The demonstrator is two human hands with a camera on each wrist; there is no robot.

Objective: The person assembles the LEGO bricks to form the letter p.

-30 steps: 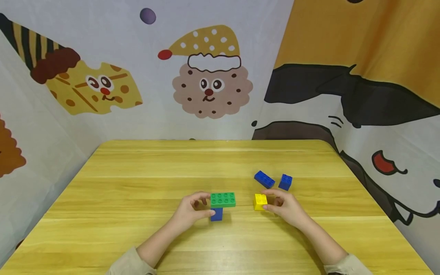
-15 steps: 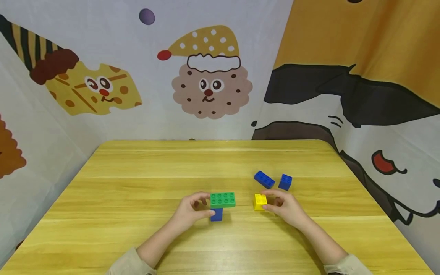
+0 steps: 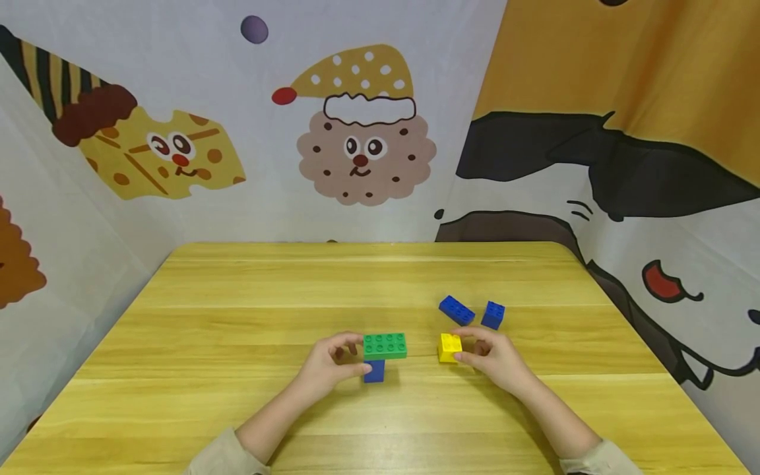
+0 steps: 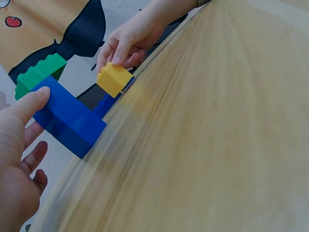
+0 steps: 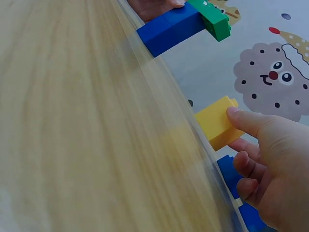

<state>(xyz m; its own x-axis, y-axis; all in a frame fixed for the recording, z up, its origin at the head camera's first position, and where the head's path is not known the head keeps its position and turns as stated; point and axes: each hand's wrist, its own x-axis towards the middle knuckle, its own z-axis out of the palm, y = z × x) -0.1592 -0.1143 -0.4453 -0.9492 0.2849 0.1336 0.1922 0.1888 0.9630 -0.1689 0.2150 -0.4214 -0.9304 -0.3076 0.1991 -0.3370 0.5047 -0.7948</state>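
My left hand (image 3: 328, 361) pinches a stack of toy building bricks, its thumb on the upper of two blue bricks (image 4: 70, 116). A long green brick (image 3: 384, 346) with two rows of studs sits crosswise on top, jutting out to the right past the blue ones. The stack stands upright at the tabletop. To its right, my right hand (image 3: 497, 360) holds a small yellow brick (image 3: 449, 348) between thumb and fingers, studs up and low over the wood. A gap separates the yellow brick from the stack.
Just behind my right hand lie a long blue brick (image 3: 456, 310) and a shorter blue brick (image 3: 493, 315), side by side with a small space between. The wooden table (image 3: 237, 284) ends at a wall of printed cartoon cloth (image 3: 237, 221).
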